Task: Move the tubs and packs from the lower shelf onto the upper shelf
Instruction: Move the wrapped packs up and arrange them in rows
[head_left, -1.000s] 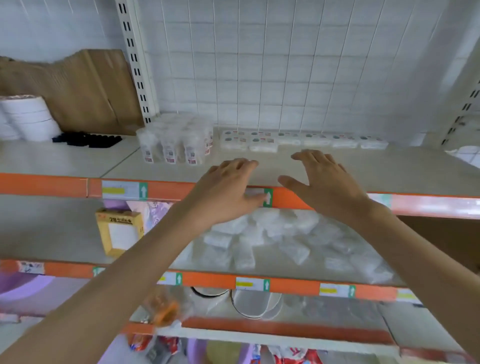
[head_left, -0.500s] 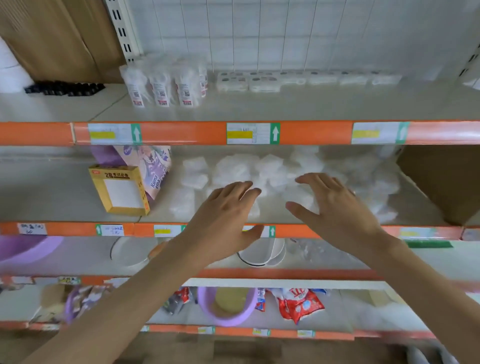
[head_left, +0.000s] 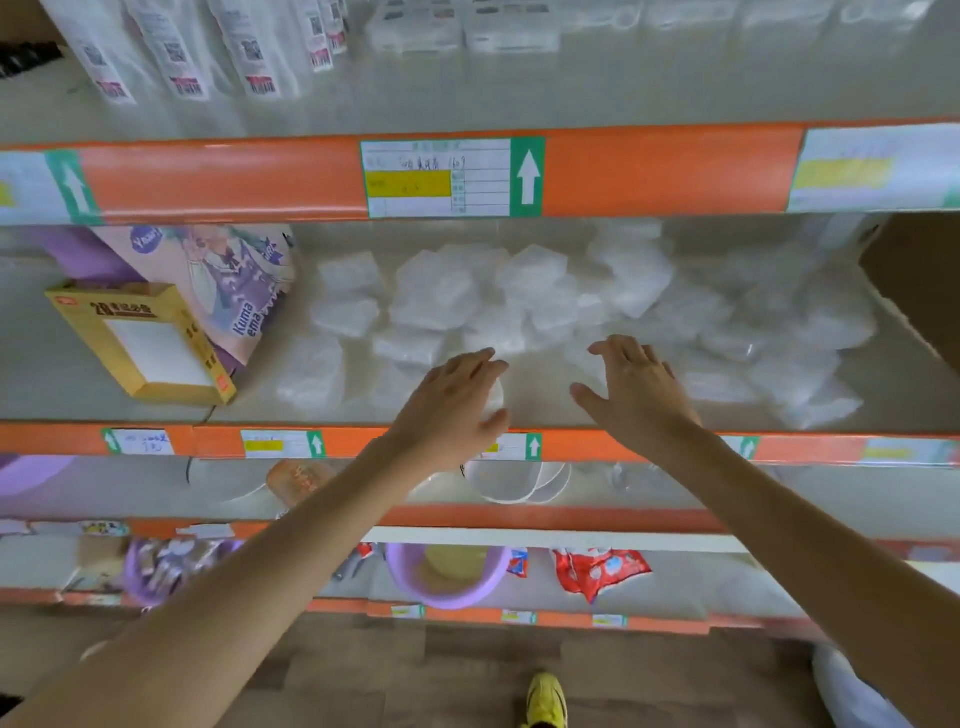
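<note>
A heap of white plastic-wrapped packs (head_left: 436, 296) lies across the lower shelf (head_left: 67, 384). My left hand (head_left: 447, 405) reaches in over the shelf's front edge with its fingers stretched out; a small white pack (head_left: 496, 397) shows between fingers and thumb, touching them. My right hand (head_left: 634, 389) hovers beside it with fingers spread, just above the nearest packs and holding nothing. On the upper shelf (head_left: 597, 88) stand tall clear packs with labels (head_left: 176, 52) at the left and flat white packs (head_left: 467, 26) at the back.
A yellow box (head_left: 140, 343) and a purple printed pack (head_left: 228, 280) lean at the lower shelf's left. A brown cardboard box (head_left: 919, 280) closes its right end. Lower down are clear bowls (head_left: 514, 483), a purple basin (head_left: 447, 577) and red packets (head_left: 597, 571).
Both hands dropped from the upper shelf's edge into the lower shelf, reaching forward to the white packs. The view tilted down and moved closer.
</note>
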